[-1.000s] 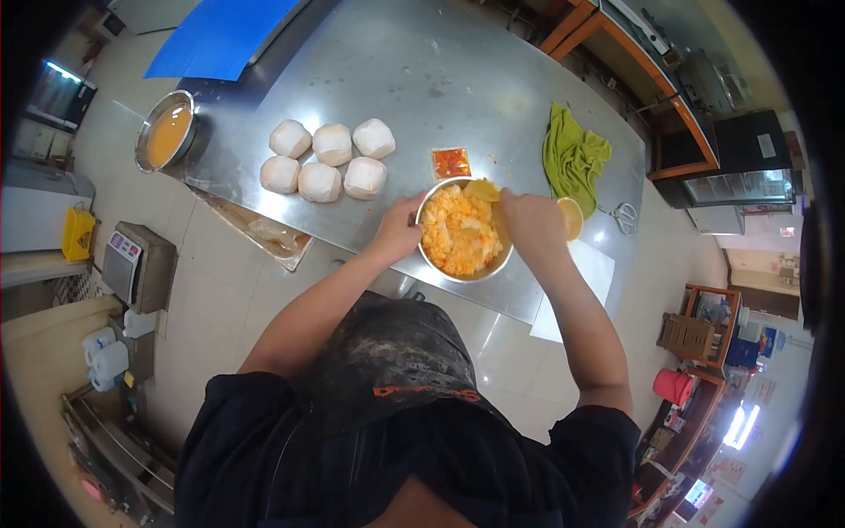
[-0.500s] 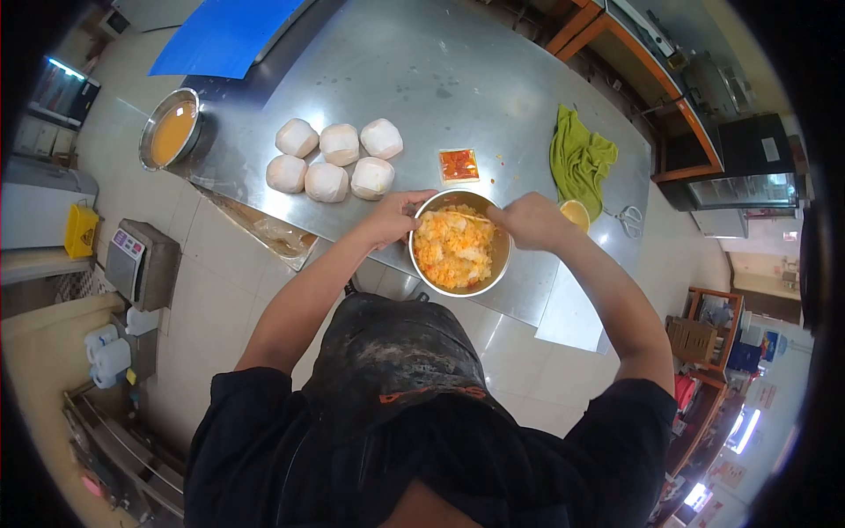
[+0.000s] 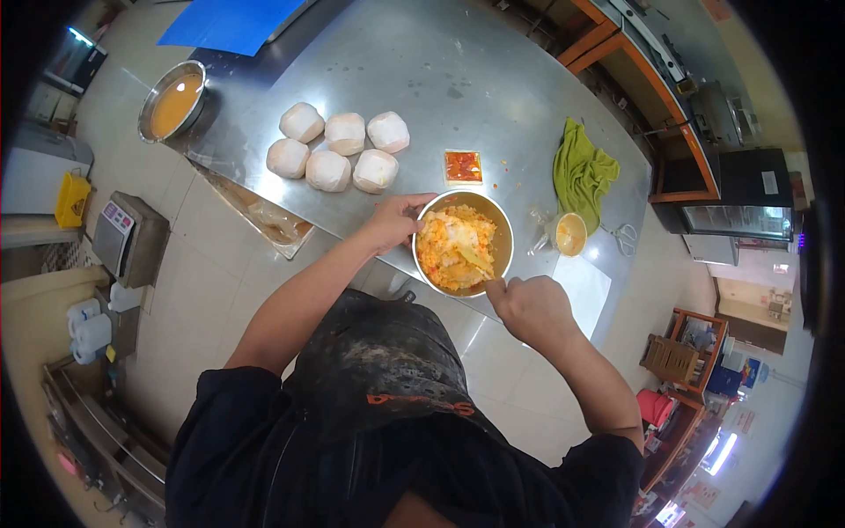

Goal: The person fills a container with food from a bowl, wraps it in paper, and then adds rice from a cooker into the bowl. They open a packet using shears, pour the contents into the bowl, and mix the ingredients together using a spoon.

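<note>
A round metal bowl at the table's front edge holds an orange and white food mixture. My left hand grips the bowl's left rim, thumb on the inner side. At the bowl's lower right, my right hand is closed round the handle of a yellowish utensil, whose flat end lies in the food. The handle is mostly hidden in my fist. Just beyond the bowl lies a small packet with red-orange contents.
Several whitish, blocky rounds sit left of the packet. A bowl of orange liquid stands at the left corner. To the right are a small cup, a green cloth, scissors and a white sheet.
My right hand has moved from the bowl's upper right rim down to its lower right, swinging the utensil through the food. My left hand still holds the rim. The small cup is now uncovered.
</note>
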`<state>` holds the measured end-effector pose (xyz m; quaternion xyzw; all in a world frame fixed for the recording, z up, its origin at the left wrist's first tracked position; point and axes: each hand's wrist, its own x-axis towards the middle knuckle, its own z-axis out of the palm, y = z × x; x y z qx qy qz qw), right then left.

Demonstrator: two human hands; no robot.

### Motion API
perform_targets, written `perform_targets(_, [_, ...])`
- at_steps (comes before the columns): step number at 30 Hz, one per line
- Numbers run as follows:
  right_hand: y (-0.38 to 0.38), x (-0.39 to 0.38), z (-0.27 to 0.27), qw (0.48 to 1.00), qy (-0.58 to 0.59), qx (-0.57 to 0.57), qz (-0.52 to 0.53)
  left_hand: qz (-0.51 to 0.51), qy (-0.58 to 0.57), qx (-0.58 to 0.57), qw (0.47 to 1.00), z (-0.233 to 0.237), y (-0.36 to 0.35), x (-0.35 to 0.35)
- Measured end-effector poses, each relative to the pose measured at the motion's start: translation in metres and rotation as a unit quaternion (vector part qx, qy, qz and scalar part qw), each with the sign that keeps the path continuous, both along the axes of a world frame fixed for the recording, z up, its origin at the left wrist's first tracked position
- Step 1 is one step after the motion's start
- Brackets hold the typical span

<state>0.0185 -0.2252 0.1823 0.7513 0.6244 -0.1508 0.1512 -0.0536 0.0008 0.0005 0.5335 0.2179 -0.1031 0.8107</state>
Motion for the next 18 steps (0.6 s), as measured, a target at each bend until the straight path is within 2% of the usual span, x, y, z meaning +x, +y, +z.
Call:
perform_targets(3, [-0.003, -0.003, -0.042, 0.998, 0.034, 0.011, -0.041, 0.008, 0.009, 0.014, 1.000, 0.003, -0.004, -0.002])
perform_targets(6, [0.009, 0.000, -0.087, 0.994, 0.009, 0.049, -0.100, 0.022, 0.018, 0.015, 0.999, 0.011, -0.007, -0.001])
perform_targets(9, [0.015, 0.002, -0.101, 0.993, -0.031, 0.052, -0.104, 0.007, 0.001, 0.033, 0.999, 0.014, -0.005, 0.000])
perform_targets(12, [0.013, 0.019, -0.042, 0.992, -0.057, 0.037, -0.106, 0.050, -0.041, 0.183, 0.981, -0.022, -0.006, 0.003])
perform_targets(15, [0.025, 0.015, -0.008, 0.978, -0.101, 0.050, -0.177, 0.222, -0.099, 0.312, 0.918, -0.068, -0.017, 0.000])
perform_targets(16, [0.027, 0.017, -0.026, 0.978, -0.100, 0.048, -0.179, 0.213, -0.049, 0.276, 0.936, -0.051, -0.020, -0.005])
perform_targets(18, [0.026, 0.023, -0.096, 0.977, -0.094, 0.041, -0.189, 0.184, 0.054, 0.201, 0.961, 0.000, -0.042, -0.037])
